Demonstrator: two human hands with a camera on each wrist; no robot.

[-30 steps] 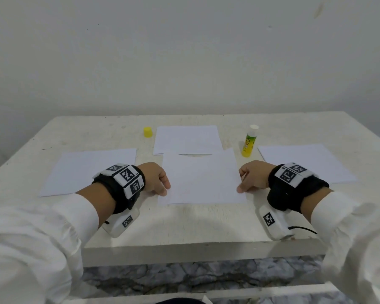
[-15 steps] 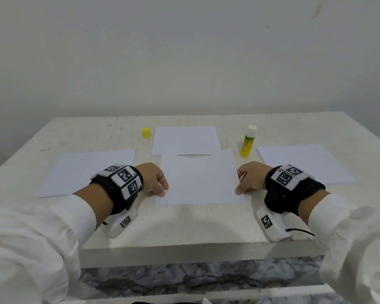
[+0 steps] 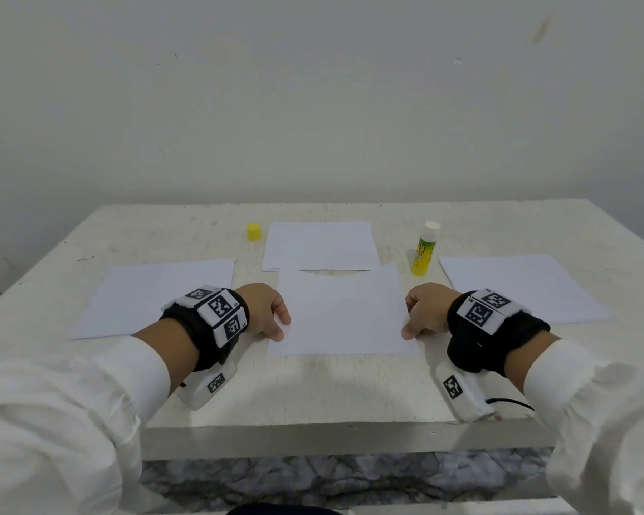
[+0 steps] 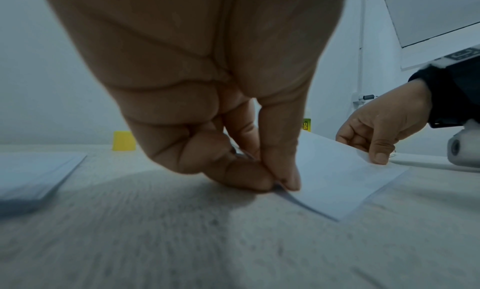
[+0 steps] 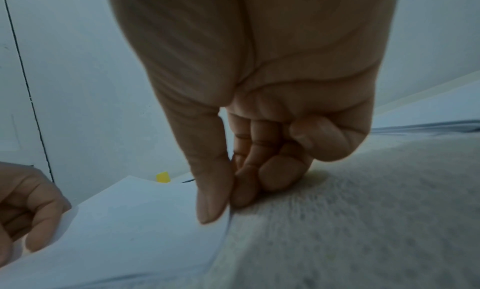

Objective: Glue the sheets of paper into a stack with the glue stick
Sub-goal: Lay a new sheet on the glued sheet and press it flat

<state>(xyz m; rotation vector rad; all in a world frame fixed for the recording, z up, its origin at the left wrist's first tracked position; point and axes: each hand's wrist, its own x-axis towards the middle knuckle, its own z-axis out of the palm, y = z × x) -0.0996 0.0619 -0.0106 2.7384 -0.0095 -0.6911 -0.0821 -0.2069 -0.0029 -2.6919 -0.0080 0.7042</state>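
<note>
Paper sheets, thin, white and rectangular, lie flat on the rough pale table [image 3: 313,388]: one sheet [image 3: 153,295] at 9 o'clock, the middle sheet [image 3: 341,314] pinched at its left edge by the left hand [image 3: 264,310] and at its right edge by the right hand [image 3: 422,310], its far edge overlapping another sheet [image 3: 318,245] at 12, where a small yellow cap [image 3: 254,231] stands; the cylindrical glue stick [image 3: 423,250] stands upright at 1; a last sheet [image 3: 517,288] at 3
</note>
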